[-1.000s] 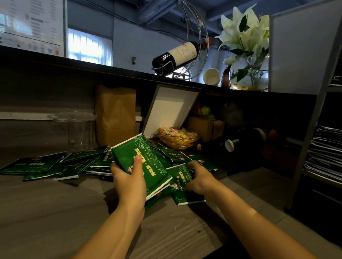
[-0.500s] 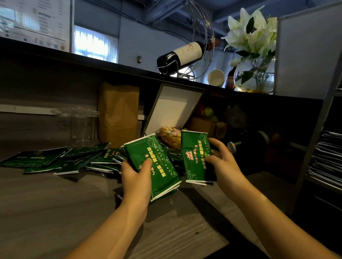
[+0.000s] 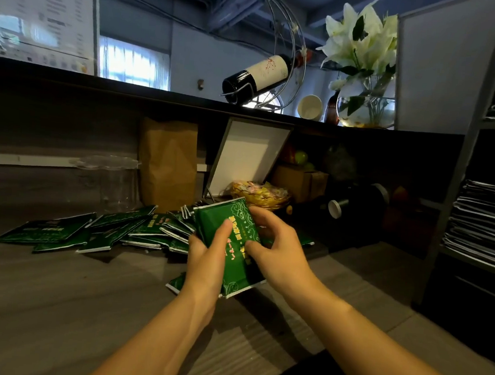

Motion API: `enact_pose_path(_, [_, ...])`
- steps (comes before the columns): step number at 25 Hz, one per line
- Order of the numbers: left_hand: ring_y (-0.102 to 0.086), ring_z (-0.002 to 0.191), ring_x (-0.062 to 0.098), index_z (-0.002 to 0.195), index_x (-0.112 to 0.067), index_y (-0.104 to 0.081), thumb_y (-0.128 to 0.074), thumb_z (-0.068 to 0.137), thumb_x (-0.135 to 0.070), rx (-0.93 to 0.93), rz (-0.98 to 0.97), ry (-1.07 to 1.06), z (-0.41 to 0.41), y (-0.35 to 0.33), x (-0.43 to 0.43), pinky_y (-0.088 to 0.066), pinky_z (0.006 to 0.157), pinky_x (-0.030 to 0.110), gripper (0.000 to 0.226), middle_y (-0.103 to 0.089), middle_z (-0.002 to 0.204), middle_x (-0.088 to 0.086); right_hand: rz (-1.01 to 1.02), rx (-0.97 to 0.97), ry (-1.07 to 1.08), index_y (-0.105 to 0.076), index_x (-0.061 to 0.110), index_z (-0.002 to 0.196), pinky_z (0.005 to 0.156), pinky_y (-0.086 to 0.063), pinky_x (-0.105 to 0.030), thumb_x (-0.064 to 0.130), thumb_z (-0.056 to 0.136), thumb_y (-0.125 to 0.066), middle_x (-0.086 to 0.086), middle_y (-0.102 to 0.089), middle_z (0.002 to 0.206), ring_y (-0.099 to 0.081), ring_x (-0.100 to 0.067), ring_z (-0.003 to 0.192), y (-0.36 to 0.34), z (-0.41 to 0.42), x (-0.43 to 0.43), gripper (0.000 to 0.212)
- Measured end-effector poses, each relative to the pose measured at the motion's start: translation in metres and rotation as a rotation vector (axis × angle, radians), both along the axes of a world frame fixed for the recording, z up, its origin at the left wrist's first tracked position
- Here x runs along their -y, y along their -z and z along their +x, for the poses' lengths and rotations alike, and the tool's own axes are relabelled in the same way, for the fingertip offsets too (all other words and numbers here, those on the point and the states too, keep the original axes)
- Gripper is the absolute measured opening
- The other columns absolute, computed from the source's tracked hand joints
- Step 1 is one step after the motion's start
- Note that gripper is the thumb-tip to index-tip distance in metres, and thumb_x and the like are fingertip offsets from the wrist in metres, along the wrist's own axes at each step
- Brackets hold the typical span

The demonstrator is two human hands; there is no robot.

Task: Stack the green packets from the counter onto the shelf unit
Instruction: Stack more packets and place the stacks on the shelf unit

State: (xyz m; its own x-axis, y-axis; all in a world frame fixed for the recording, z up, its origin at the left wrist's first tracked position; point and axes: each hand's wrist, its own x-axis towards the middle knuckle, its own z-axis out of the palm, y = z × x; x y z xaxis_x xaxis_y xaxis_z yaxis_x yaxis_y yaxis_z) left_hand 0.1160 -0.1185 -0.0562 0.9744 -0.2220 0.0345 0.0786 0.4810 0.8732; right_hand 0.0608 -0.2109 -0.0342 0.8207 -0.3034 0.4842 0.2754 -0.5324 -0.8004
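Note:
A small stack of green packets (image 3: pixel 231 224) is held above the wooden counter (image 3: pixel 50 304) in both hands. My left hand (image 3: pixel 207 258) grips it from the left with the thumb across the front. On the stack's right edge, my right hand (image 3: pixel 276 249) curls its fingers around the packets. Several more green packets (image 3: pixel 111 229) lie scattered on the counter to the left and behind. The grey shelf unit (image 3: pixel 463 164) stands at the right.
A brown paper bag (image 3: pixel 167 162), clear plastic cups (image 3: pixel 115 181), a leaning white board (image 3: pixel 249 157) and a basket of sweets (image 3: pixel 261 191) line the back. A wine bottle (image 3: pixel 259 74) and flower vase (image 3: pixel 364 107) sit on the ledge. Stacked dark sheets (image 3: pixel 488 226) fill the shelves.
My right hand picked a packet off the counter, raised it and brought it left onto the stack in my left hand. Both hands now hold the stack together.

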Motion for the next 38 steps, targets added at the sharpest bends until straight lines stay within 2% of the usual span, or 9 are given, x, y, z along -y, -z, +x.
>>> enact_pose_path(4, [-0.067, 0.090, 0.026, 0.124, -0.016, -0.048, -0.063, 0.088, -0.025, 0.027, 0.060, -0.055, 0.001, -0.004, -0.013, -0.053, 0.063, 0.032, 0.040, -0.065, 0.111, 0.011, -0.164, -0.037, 0.018, -0.047, 0.021, 0.136, 0.102, -0.042, -0.032, 0.005, 0.087, -0.057, 0.004, -0.049, 0.126, -0.047, -0.013, 0.117, -0.002, 0.000, -0.005, 0.053])
enact_pose_path(8, [-0.065, 0.092, 0.026, 0.126, -0.016, -0.045, -0.064, 0.088, -0.029, 0.052, 0.054, -0.101, 0.016, -0.031, -0.043, -0.051, 0.069, 0.033, 0.044, -0.062, 0.115, 0.010, -0.161, -0.074, -0.025, -0.053, 0.018, 0.129, 0.101, -0.039, -0.024, 0.004, 0.094, -0.046, 0.000, -0.053, 0.129, -0.048, -0.009, 0.116, -0.018, 0.003, -0.004, 0.038])
enact_pose_path(11, [-0.063, 0.098, 0.028, 0.127, -0.012, -0.045, -0.063, 0.088, -0.029, 0.104, 0.087, -0.143, 0.029, -0.045, -0.072, -0.049, 0.076, 0.036, 0.046, -0.061, 0.117, 0.011, -0.332, -0.235, -0.065, -0.058, 0.016, 0.124, 0.097, -0.041, -0.022, 0.000, 0.093, -0.043, 0.001, -0.057, 0.126, -0.051, -0.010, 0.116, -0.024, 0.011, -0.001, 0.037])
enact_pose_path(17, [-0.063, 0.093, 0.030, 0.125, -0.011, -0.049, -0.064, 0.088, -0.028, 0.052, 0.157, -0.170, 0.040, -0.012, -0.111, -0.049, 0.078, 0.038, 0.044, -0.063, 0.116, 0.015, -0.752, -0.594, -0.211, -0.059, 0.019, 0.123, 0.101, -0.045, -0.037, -0.004, 0.086, -0.049, -0.003, -0.057, 0.130, -0.052, -0.020, 0.121, -0.005, 0.035, -0.017, 0.044])
enact_pose_path(23, [-0.062, 0.083, 0.025, 0.121, -0.012, -0.048, -0.064, 0.088, -0.025, 0.038, 0.157, -0.191, 0.044, 0.002, -0.114, -0.049, 0.063, 0.030, 0.039, -0.062, 0.108, 0.012, -1.033, -0.910, -0.242, -0.030, 0.026, 0.146, 0.097, -0.045, -0.040, 0.004, 0.087, -0.053, -0.008, -0.038, 0.143, -0.043, -0.028, 0.124, -0.016, 0.055, -0.034, 0.068])
enact_pose_path(27, [-0.061, 0.085, 0.024, 0.121, -0.013, -0.047, -0.063, 0.089, -0.026, 0.054, 0.126, -0.213, 0.041, 0.001, -0.114, -0.047, 0.064, 0.029, 0.038, -0.061, 0.105, 0.007, -1.313, -0.939, -0.121, -0.024, 0.023, 0.149, 0.106, -0.034, -0.046, 0.017, 0.087, -0.060, -0.010, -0.029, 0.147, -0.023, -0.032, 0.136, -0.024, 0.056, -0.040, 0.072])
enact_pose_path(30, [-0.061, 0.076, 0.016, 0.112, -0.016, -0.050, -0.064, 0.088, -0.021, 0.071, 0.065, -0.241, 0.038, -0.001, -0.115, -0.047, 0.059, 0.027, 0.028, -0.062, 0.094, 0.002, -1.241, -0.887, -0.080, -0.029, 0.020, 0.145, 0.104, -0.038, -0.046, 0.024, 0.082, -0.068, -0.009, -0.034, 0.143, -0.030, -0.030, 0.132, -0.023, 0.055, -0.031, 0.075])
enact_pose_path(34, [-0.062, 0.078, 0.015, 0.112, -0.015, -0.054, -0.065, 0.088, -0.026, 0.071, 0.057, -0.247, 0.034, -0.003, -0.116, -0.046, 0.060, 0.025, 0.029, -0.064, 0.102, 0.006, -0.954, -0.822, -0.074, -0.032, 0.018, 0.140, 0.085, -0.047, -0.036, 0.018, 0.079, -0.072, -0.006, -0.049, 0.132, -0.051, -0.026, 0.113, -0.021, 0.043, -0.021, 0.073])
enact_pose_path(38, [-0.063, 0.088, 0.022, 0.121, -0.011, -0.053, -0.063, 0.089, -0.029, 0.085, 0.072, -0.208, 0.032, -0.001, -0.112, -0.046, 0.063, 0.024, 0.037, -0.064, 0.110, 0.008, -0.932, -0.591, 0.040, -0.050, 0.016, 0.130, 0.094, -0.048, -0.040, 0.019, 0.087, -0.064, -0.005, -0.056, 0.127, -0.054, -0.025, 0.117, -0.025, 0.028, -0.012, 0.045])
